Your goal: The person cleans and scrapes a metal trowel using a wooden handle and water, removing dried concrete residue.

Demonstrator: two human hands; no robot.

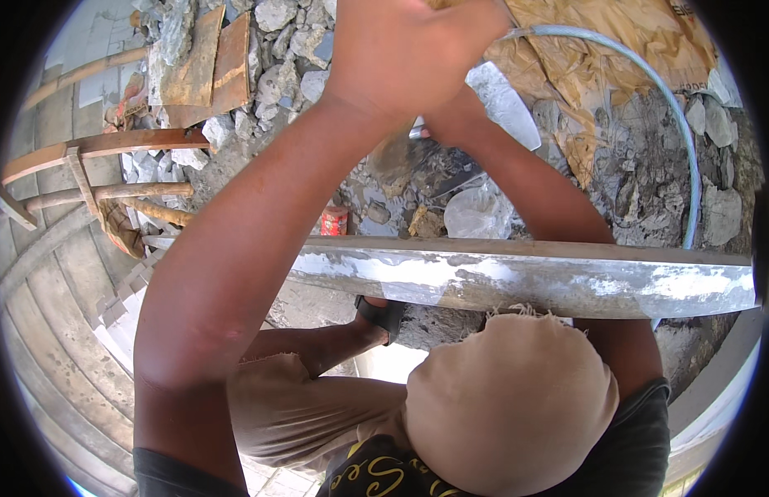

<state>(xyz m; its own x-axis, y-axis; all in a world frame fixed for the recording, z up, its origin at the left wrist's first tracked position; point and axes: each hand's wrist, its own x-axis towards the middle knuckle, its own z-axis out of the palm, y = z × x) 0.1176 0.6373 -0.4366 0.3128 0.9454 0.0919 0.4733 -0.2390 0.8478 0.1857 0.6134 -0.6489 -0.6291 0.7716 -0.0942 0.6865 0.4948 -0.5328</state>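
My left hand (405,58) is raised at the top of the head view and blurred. It looks closed, but its fingertips and anything in them are hidden at the upper edge. Lower and partly behind it, my right hand (452,114) is closed, with a small bit of shiny metal (418,128) beside its fingers; what it grips cannot be made out. A pale, translucent-looking slab (505,103) lies just right of my right hand. Wet, muddy rubble lies beneath both hands, with a rounded pale lump (478,214) and a yellowish stone (426,222).
A long white-smeared beam (517,277) crosses between my body and the rubble. A bluish hose (683,124) curves down the right side. Brown sheeting (600,50) lies behind. To the left are broken stones (277,87), wooden pieces (103,145) and a small red container (335,221).
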